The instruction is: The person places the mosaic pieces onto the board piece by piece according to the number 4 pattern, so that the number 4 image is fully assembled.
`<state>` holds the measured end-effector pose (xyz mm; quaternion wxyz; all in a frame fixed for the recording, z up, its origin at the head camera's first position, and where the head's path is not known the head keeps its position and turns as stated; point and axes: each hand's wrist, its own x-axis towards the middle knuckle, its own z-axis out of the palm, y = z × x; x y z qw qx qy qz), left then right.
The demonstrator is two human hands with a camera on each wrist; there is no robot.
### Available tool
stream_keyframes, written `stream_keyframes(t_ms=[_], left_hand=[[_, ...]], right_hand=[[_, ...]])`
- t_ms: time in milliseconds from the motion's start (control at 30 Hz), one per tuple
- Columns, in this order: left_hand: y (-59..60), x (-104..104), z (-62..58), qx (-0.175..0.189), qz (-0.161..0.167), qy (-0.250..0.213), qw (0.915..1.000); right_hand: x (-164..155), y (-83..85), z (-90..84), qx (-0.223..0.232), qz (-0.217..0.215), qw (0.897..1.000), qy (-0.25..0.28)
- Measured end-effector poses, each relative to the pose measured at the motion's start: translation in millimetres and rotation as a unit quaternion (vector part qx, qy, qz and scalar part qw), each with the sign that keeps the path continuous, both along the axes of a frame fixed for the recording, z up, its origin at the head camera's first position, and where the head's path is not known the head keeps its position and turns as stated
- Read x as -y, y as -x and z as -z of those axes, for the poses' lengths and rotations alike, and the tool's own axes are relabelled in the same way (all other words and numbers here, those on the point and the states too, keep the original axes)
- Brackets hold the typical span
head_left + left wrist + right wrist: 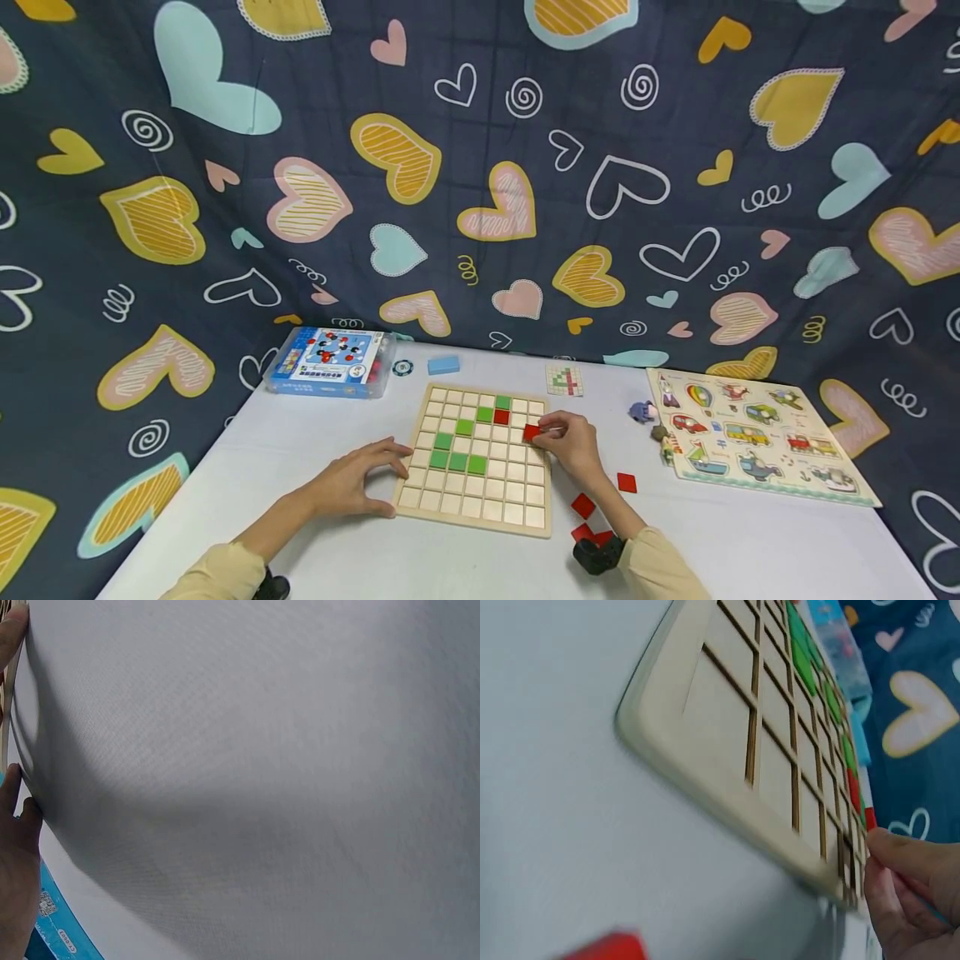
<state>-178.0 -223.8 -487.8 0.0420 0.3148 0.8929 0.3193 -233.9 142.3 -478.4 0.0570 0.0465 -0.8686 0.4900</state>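
Note:
A square wooden grid board [472,504] lies on the white table. Several green tiles [464,427] and one red tile [501,417] sit in its cells. Between thumb and fingers, my right hand [574,446] pinches another red tile [531,432] over the board's right side; the right wrist view shows only a sliver of that tile [870,817] at the fingertips. My left hand [356,482] rests at the board's left edge, fingers and thumb spread and touching the rim. In the left wrist view just part of this hand [19,870] shows.
Loose red tiles [582,505] lie right of the board, some beside the right wrist. A small pattern card [564,381] and a blue block [443,365] are behind it. A plastic case [330,362] stands back left; a picture puzzle board [765,433] and small figures [642,411] lie right.

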Motion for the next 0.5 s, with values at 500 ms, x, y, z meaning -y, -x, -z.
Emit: stream_keyframes(t_ms=[500], left_hand=[[-0.4, 0, -0.2, 0.010, -0.009, 0.002, 0.9999]], right_hand=[[32, 9.1, 2.6, -0.057, -0.066, 0.996, -0.023]])
